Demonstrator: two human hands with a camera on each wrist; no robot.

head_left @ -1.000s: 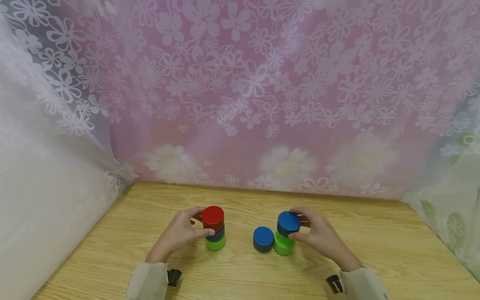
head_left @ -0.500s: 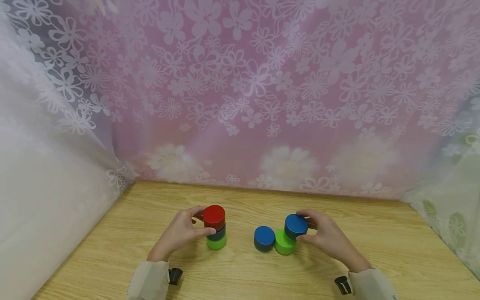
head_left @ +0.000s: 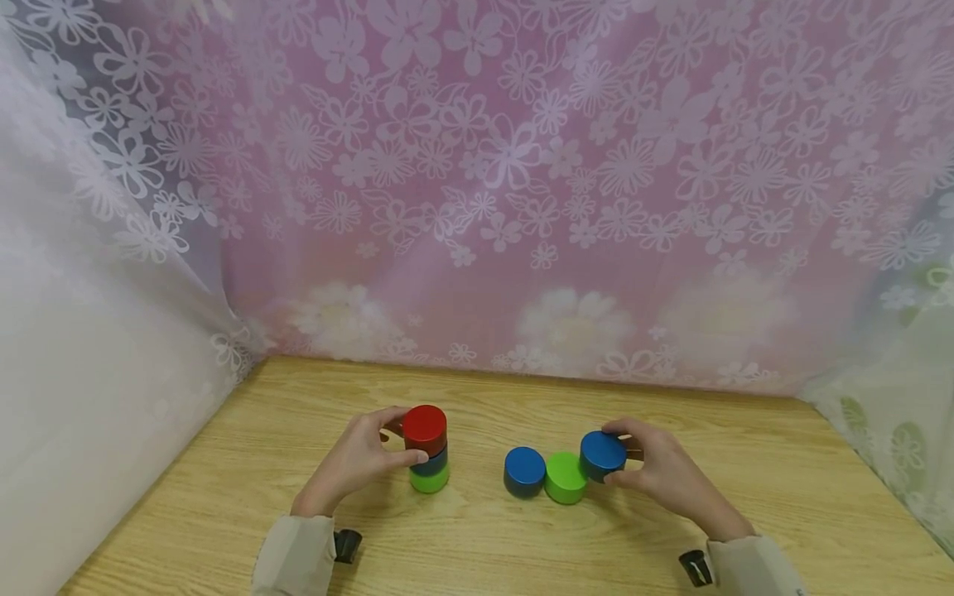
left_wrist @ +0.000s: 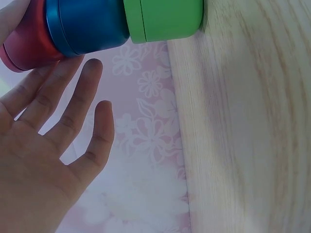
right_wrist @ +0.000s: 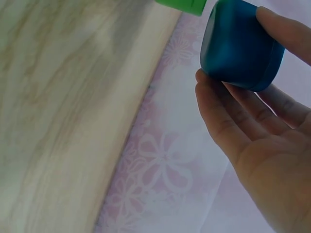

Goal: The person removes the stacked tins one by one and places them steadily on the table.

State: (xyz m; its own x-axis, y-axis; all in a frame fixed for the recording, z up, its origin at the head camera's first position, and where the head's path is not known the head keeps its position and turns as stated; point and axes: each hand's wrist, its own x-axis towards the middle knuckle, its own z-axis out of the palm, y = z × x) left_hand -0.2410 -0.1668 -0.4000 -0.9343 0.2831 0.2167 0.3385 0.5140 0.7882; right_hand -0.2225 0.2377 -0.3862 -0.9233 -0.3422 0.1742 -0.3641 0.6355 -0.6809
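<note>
On the left stands a stack of three round tins: a red tin (head_left: 425, 429) on top, a blue tin (left_wrist: 92, 24) in the middle and a green tin (left_wrist: 167, 18) on the table. My left hand (head_left: 358, 459) holds the red one between thumb and fingers. Another blue tin (right_wrist: 243, 46) is pinched by my right hand (head_left: 659, 468), raised off the table in the right wrist view. It overlaps the right edge of a second green tin (head_left: 566, 478) in the head view. Left of that green tin, side by side, sits one more blue tin (head_left: 525, 472).
The wood-grain table (head_left: 477, 546) runs back to a pink floral curtain (head_left: 507, 207). Pale curtains hang at both sides. A black clip (head_left: 347, 546) shows at the left cuff, and a like clip (head_left: 696, 569) at the right.
My right hand has moved right with its blue tin, from over the second green tin to that tin's right side. The left hand stays on the stack.
</note>
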